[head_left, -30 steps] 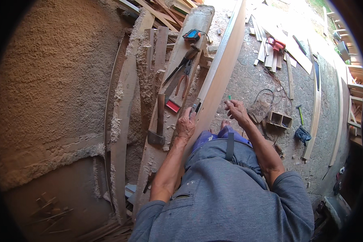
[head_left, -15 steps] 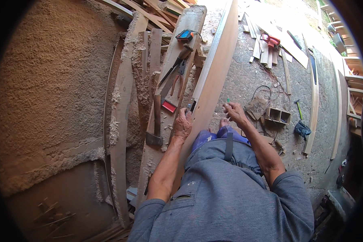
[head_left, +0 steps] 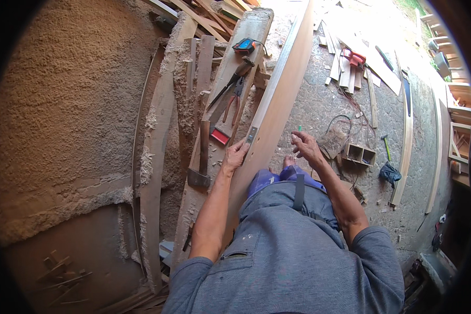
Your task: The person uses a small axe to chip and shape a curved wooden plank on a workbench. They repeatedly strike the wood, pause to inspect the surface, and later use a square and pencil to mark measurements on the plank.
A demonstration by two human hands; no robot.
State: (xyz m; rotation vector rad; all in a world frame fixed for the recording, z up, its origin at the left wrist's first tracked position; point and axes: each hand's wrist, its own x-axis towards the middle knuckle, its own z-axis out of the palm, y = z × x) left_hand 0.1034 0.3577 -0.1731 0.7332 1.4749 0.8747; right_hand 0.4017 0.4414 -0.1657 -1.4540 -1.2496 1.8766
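Note:
A long, pale wooden door or panel point(head_left: 277, 99) stands on edge in front of me. In its narrow upper edge sits a small metal mortise lock point(head_left: 251, 135), its plate lying along the slot. My left hand point(head_left: 236, 155) is closed at the near end of this lock, thumb and fingers pinching there. My right hand point(head_left: 307, 146) hovers right of the panel with curled fingers, apart from the wood. A thin green tip point(head_left: 300, 128) sticks up beside those fingertips; the rest of that item is hidden in the hand.
On the plank bench point(head_left: 214, 118) at left lie a tape measure point(head_left: 244, 46), pliers point(head_left: 234, 102), a red-ended tool point(head_left: 220, 136) and a hatchet point(head_left: 199, 178). A red power tool point(head_left: 355, 56), wooden box point(head_left: 360, 154), hammer point(head_left: 387, 148) and long boards point(head_left: 403, 157) lie on the floor.
The lock has gone from my left fingers beside the dark slot into the slot in the panel's edge. My right hand stays close to where it was.

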